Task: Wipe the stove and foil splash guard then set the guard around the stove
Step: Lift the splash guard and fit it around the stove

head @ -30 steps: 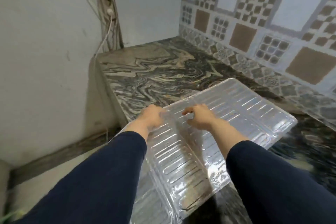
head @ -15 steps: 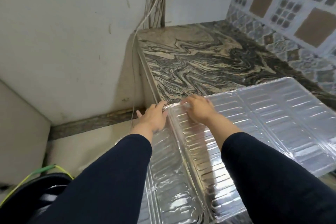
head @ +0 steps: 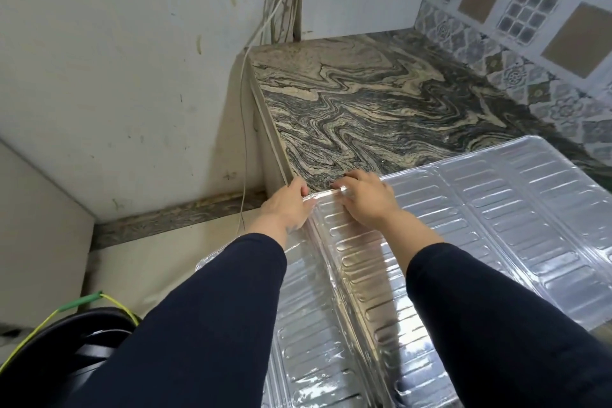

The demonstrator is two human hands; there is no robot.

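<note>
Here the foil splash guard (head: 496, 225) lies nearly flat across the marbled counter (head: 364, 103), its panels spread rightward and its near end running down past the counter's front edge toward the person. Both hands meet at the guard's far left corner, right at the counter's left edge: the left hand (head: 286, 209) pinches the rim from outside, thumb curled over the top edge, while the right hand (head: 366, 199) bears down on the adjoining panel with its fingers bent over that same rim. A fold line runs from between the hands back toward the body, and that is the axis the next move seems to turn on: the left panel hangs off the counter's side, so the left hand is better placed to swing it. No stove shows in this view, so the guard has yet to be stood up around anything. A dark bucket (head: 66, 358) sits on the floor, lower left.
</note>
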